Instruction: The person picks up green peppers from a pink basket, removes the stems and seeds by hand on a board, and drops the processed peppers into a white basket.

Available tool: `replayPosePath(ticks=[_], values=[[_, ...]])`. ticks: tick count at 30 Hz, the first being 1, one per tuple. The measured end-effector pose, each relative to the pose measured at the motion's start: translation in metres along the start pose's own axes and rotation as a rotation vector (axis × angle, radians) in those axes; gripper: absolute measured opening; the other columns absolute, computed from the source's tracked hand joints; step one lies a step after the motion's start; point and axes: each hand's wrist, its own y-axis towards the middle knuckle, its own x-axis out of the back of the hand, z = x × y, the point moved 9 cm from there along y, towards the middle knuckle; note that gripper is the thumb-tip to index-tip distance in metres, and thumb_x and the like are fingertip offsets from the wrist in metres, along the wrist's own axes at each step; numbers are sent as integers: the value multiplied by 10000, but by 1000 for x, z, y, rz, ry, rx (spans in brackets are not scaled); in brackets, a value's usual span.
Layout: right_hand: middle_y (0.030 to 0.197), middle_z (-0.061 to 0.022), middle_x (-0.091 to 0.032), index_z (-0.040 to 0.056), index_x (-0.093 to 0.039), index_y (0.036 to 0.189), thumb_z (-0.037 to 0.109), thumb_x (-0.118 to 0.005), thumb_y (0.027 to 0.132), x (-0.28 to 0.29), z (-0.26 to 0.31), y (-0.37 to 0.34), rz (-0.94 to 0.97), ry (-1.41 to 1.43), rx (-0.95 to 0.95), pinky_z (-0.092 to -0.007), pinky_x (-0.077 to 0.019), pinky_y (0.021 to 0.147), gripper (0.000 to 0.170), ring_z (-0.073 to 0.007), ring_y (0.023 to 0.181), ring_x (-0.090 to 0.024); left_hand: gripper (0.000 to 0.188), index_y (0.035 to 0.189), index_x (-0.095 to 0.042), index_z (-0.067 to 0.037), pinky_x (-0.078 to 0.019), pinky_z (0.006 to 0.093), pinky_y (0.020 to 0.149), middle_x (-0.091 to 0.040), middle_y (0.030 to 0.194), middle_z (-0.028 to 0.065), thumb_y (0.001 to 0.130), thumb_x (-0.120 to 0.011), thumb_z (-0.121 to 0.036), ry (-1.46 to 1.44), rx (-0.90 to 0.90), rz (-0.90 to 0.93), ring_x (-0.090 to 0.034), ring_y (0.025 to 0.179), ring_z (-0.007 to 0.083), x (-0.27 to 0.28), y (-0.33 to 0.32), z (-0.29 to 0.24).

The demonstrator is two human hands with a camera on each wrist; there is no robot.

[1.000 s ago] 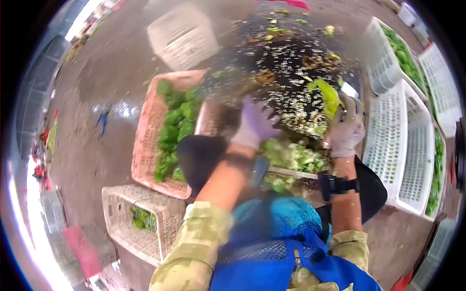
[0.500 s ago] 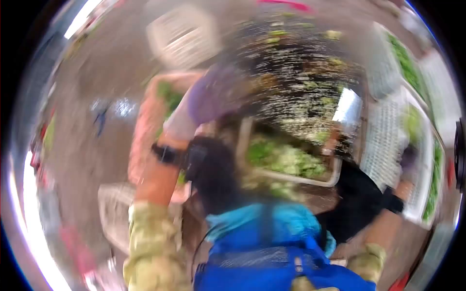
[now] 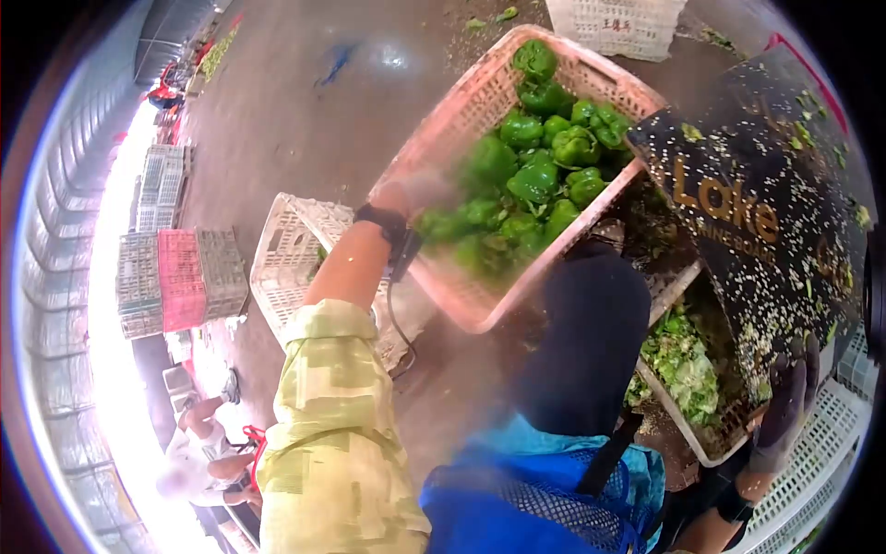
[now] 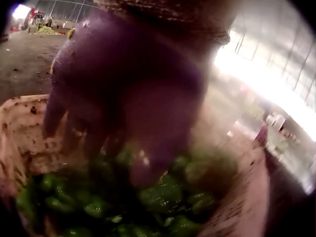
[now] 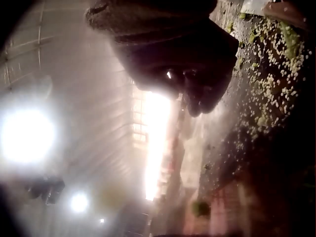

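My left hand (image 4: 128, 94), in a purple glove, reaches down into a pink plastic crate (image 3: 443, 102). Its fingers point downward, loosely spread, just above green bell peppers (image 3: 535, 175) that shine as if wet. Motion blurs this hand in the head view. At the lower right, my right hand (image 3: 784, 406), also gloved, is beside the near edge of a black, seed-strewn board (image 3: 748, 240). Its fingers stretch along that edge, and nothing shows in its grasp. A crate (image 3: 688, 434) of pale green and leafy scraps sits below the board.
White crates (image 3: 826, 434) stand to the right of the right hand. Another pale crate (image 3: 286, 254) lies left of the left forearm, and one (image 3: 614, 28) is at the far side. Stacked crates (image 3: 185, 277) and a person (image 3: 208, 443) are at the left.
The head view has swung left. My left hand has gone from the board to the pepper crate. My right hand carried a pale green pepper to the white crates and is back at the board without it.
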Motion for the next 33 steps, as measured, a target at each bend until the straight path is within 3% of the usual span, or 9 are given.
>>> replayPosePath(ticks=[6, 10, 11, 15, 18, 23, 26, 30, 33], values=[[1219, -125, -547, -10, -402, 1340, 243, -401, 975, -20, -5, 12, -18, -190, -67, -287, -447, 879, 443, -191, 1078, -544, 648, 1249, -521, -63, -461, 376, 871, -603, 1134, 194, 710, -660, -394, 449, 250, 340, -567, 1078, 291, -91, 68, 85], [1350, -152, -425, -23, -410, 1327, 252, -315, 991, -40, 2, 14, 54, -506, 69, -310, -430, 931, 445, -222, 1196, -483, 544, 1328, -457, -141, -457, 485, 902, -451, 1342, 167, 829, -571, -324, 616, 635, 214, -495, 1188, 327, -94, 89, 91], [1344, -146, -432, -13, -407, 1333, 256, -319, 990, -20, -19, 22, 11, -350, -101, -332, -408, 965, 445, -218, 1206, -472, 484, 1333, -448, -161, -462, 588, 829, -378, 1400, 141, 871, -532, -277, 674, 705, 286, -454, 1216, 367, -96, 92, 84], [1248, -123, -526, 20, -402, 1349, 236, -376, 975, -20, -23, 26, -66, -369, -147, -332, -404, 946, 433, -197, 1164, -496, 486, 1260, -489, -75, -497, 548, 791, -463, 1334, 149, 810, -602, -221, 839, 587, -8, -479, 1194, 358, -124, 120, 105], [1249, -117, -525, 18, -402, 1347, 234, -395, 970, -31, -13, 25, 4, -340, -75, -330, -409, 932, 434, -189, 1140, -506, 550, 1226, -506, -46, -509, 456, 825, -542, 1247, 164, 739, -677, -236, 569, 506, 179, -530, 1156, 304, -110, 108, 91], [1204, -110, -547, 11, -411, 1337, 212, -459, 955, -34, -2, 12, 17, -202, -34, -298, -433, 869, 435, -176, 999, -541, 523, 1164, -559, -54, -539, 386, 714, -607, 1142, 136, 699, -720, -229, 197, 369, -4, -635, 940, 265, -37, 65, 60], [1193, -117, -542, 3, -420, 1327, 192, -483, 941, -39, 13, -1, 89, -154, 9, -311, -458, 856, 434, -179, 1010, -547, 466, 1197, -530, -62, -545, 316, 620, -610, 1110, 115, 773, -670, -197, -763, 151, 141, -641, 885, 200, -33, 51, 48], [1202, -144, -518, 12, -403, 1331, 110, -502, 908, -70, 28, -24, 188, -30, -74, -325, -477, 862, 445, -224, 1021, -557, 454, 1259, -470, -72, -549, 268, 602, -612, 1087, 96, 846, -604, -204, -863, -550, 156, -637, 891, 178, 22, -1, -95], [1329, -154, -415, 79, -279, 1417, 94, -538, 894, -104, 32, -32, 478, 185, -46, -335, -462, 882, 584, -258, 1112, -536, 451, 1282, -443, -68, -562, 288, 627, -604, 1114, 101, 874, -566, -216, -1525, -459, 549, -637, 898, 207, 13, -68, -236]])
